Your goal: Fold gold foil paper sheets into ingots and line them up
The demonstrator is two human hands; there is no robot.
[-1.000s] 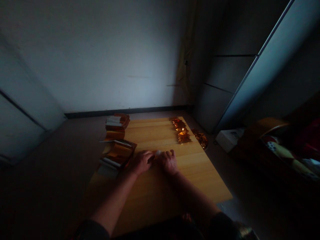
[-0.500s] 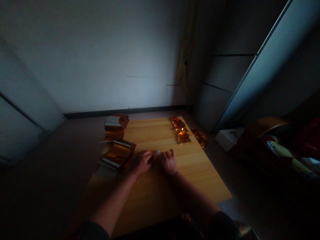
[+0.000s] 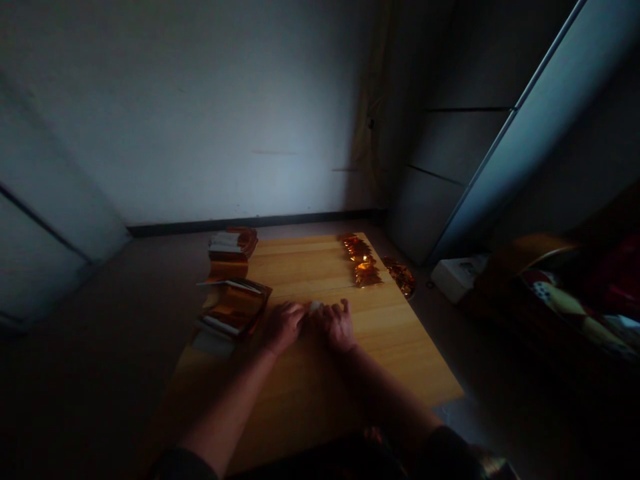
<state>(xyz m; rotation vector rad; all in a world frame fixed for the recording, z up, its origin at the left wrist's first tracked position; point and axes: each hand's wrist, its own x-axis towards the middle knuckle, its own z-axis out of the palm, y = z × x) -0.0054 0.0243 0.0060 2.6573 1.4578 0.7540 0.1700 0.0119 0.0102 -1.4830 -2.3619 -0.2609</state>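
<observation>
My left hand (image 3: 286,325) and my right hand (image 3: 338,325) meet over the middle of the wooden table (image 3: 390,360), fingers closed and bent down. Between their fingertips a small whitish piece of paper (image 3: 315,306) shows, gripped by both; most of it is hidden by the fingers. Left of my left hand lie stacks of copper-gold foil paper (image 3: 237,303) with pale backs, curled at the edges. Shiny folded foil pieces (image 3: 367,273) sit in a row near the table's far right edge, beyond my right hand.
More shiny foil pieces (image 3: 400,277) are heaped low beside the table's right edge. A white box (image 3: 453,279) stands on the floor to the right, next to a dark wooden seat (image 3: 543,247) with cloths on it. A pale wall (image 3: 240,120) rises behind the table.
My left fingers have closed in slightly over the whitish paper, and the gap under them looks smaller. My right hand has barely moved. The stacks and folded pieces stay put.
</observation>
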